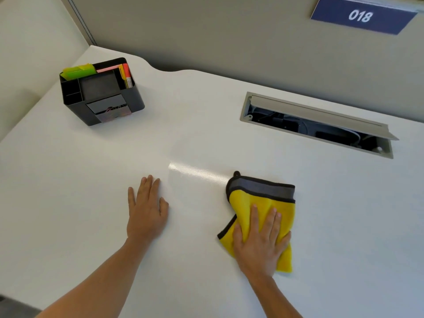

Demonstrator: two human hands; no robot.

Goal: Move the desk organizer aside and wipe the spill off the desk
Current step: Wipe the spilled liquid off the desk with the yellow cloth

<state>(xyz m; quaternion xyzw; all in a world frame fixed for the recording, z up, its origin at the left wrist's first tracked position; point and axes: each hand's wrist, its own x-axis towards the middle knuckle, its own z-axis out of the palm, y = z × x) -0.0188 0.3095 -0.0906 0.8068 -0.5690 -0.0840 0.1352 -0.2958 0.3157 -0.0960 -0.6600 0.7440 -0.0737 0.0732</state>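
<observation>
Currently, the desk organizer [102, 92] stands at the far left of the white desk [68, 203], well apart from both hands. Its rear compartments hold green [80, 70] and pink sticky notes [107, 68] and an orange marker [127, 75]; the front pocket appears to hold clips, though blur prevents confirmation. The left hand [146, 210] lies flat and empty, fingers extended. The right hand [260, 242] presses a yellow cloth [259, 200] onto the desk, palm down.

An office cubicle: grey partition wall [229, 37], numbered blue sign [362, 16], white desk [206, 125] with a cable hatch [316, 125].
</observation>
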